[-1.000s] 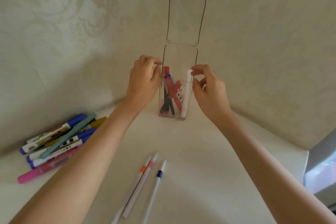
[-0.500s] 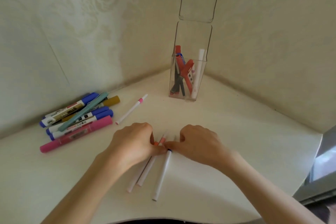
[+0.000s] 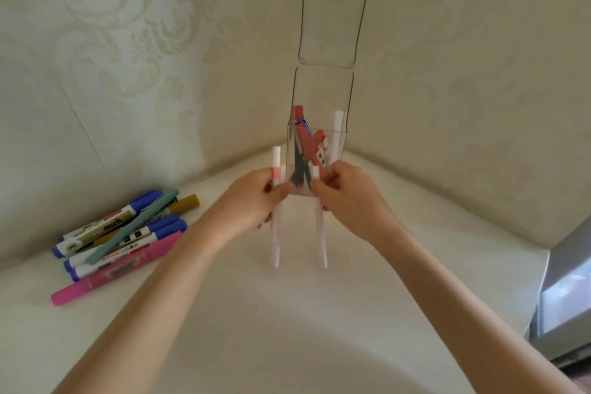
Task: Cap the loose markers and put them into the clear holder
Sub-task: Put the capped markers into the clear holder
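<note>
My left hand (image 3: 256, 201) grips a thin white marker with a pink band (image 3: 275, 166), held upright, its lower end hanging below the fist. My right hand (image 3: 347, 193) grips another thin white marker (image 3: 320, 233), also upright. Both hands are raised in front of the base of the clear holder (image 3: 319, 99), which stands in the corner with its lid flipped up. Inside it are red markers, a dark one and a white one.
A pile of thick capped markers (image 3: 124, 230), blue, teal, gold and pink, lies on the white table (image 3: 287, 329) at the left by the wall. A grey object (image 3: 566, 297) borders the table's right edge. Patterned walls meet behind the holder.
Both hands left the holder, dropped to the thin markers lying on the table, picked them up and have now lifted them upright toward the holder. The view tilted back up.
</note>
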A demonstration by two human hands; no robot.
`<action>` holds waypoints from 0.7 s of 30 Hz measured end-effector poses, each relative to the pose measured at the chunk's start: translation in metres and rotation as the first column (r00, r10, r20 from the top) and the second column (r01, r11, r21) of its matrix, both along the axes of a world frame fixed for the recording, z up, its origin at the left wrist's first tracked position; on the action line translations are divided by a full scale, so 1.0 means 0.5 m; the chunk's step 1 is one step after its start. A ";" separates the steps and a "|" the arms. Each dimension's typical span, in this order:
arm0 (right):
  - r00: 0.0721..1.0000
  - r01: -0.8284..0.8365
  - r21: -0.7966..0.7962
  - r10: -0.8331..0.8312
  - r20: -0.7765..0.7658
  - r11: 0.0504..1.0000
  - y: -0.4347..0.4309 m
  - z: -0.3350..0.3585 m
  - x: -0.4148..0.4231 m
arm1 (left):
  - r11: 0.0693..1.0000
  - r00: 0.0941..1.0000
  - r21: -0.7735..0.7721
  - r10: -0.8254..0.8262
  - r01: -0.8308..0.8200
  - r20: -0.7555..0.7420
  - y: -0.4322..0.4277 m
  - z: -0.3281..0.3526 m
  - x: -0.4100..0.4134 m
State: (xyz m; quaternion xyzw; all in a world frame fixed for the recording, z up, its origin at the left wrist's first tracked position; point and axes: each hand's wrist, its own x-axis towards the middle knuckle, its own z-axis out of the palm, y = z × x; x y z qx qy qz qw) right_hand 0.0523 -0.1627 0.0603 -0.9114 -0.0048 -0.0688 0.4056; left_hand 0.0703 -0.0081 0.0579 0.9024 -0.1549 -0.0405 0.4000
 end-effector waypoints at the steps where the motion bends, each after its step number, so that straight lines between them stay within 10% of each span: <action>1: 0.994 0.031 0.068 -0.038 0.104 0.997 -0.010 0.022 0.012 | 0.984 0.999 -0.177 0.020 -0.011 0.050 -0.005 0.022 0.016; 4: 0.920 0.067 0.251 -0.157 0.359 0.966 -0.038 0.093 0.050 | 0.886 0.959 -0.463 0.148 -0.021 0.241 -0.022 0.084 0.068; 11: 0.744 0.087 0.464 -0.367 0.558 0.882 -0.071 0.177 0.111 | 0.847 0.858 -0.530 0.286 -0.019 0.427 -0.074 0.172 0.164; 21: 0.856 0.148 -0.074 -0.090 0.509 0.986 -0.082 0.098 0.135 | 0.891 0.855 -0.446 0.298 -0.089 0.424 -0.073 0.121 0.195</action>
